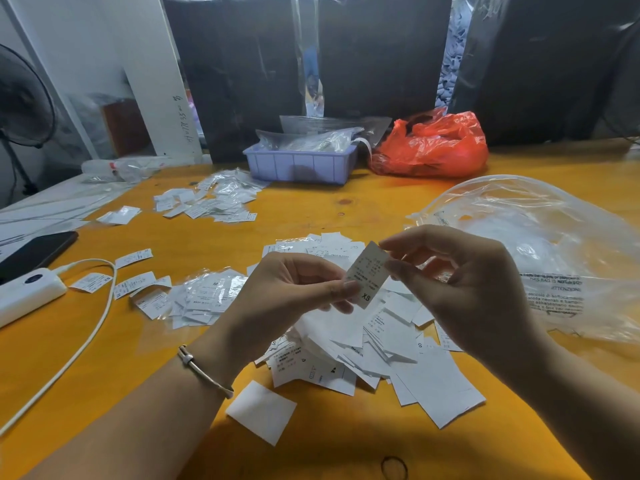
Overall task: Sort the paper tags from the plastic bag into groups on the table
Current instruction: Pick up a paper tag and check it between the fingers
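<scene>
Nearest the camera, at the desk's near edge, lies a single blank-side-up tag [262, 412], and just beyond it the big unsorted heap of paper tags [374, 344] spreads across the middle of the desk [104, 375]. Above that heap both hands hold one tag [367, 274] marked XS: the left hand [287, 296] pinches its lower edge between thumb and fingertips, the right hand [460, 282] pinches its upper right edge. The clear plastic bag [540, 251] lies slack toward the right edge, touching the heap.

Sorting looks well underway. A group with M showing [207, 299] sits left of the heap, a few loose tags [133, 282] lie nearer the left edge, and another group [211, 199] lies toward the far edge by the lilac tray [301, 164].

To do this step well, read the size fully before letting go, release with one hand first, and lay the tag flat on the matching group. I cannot tell which group takes XS. Keep it clear of the heap so it does not slide back in.
</scene>
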`<action>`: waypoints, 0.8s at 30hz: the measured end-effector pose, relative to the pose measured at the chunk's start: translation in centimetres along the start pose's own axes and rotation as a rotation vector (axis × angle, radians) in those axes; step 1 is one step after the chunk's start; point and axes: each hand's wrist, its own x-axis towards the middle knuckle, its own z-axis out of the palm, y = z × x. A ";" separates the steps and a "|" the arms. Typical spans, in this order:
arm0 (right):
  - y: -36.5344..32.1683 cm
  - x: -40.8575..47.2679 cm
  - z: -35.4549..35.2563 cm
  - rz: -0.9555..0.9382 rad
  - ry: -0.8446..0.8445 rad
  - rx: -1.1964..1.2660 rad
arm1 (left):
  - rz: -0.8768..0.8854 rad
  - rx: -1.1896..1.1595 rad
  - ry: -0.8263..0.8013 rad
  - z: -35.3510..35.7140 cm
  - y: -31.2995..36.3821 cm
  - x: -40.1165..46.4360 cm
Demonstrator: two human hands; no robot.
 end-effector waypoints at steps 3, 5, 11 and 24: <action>-0.1 -0.2 0.2 -0.006 -0.045 -0.035 | -0.005 -0.024 0.007 0.2 0.1 -0.1; -0.3 -0.3 0.3 -0.010 -0.101 -0.021 | -0.010 -0.045 0.016 0.2 0.1 -0.1; -0.5 -0.2 0.2 0.011 -0.181 0.093 | -0.021 -0.086 0.028 0.0 0.1 0.0; -0.8 0.0 0.1 0.150 -0.180 0.318 | 0.014 -0.174 0.029 -0.2 0.2 0.0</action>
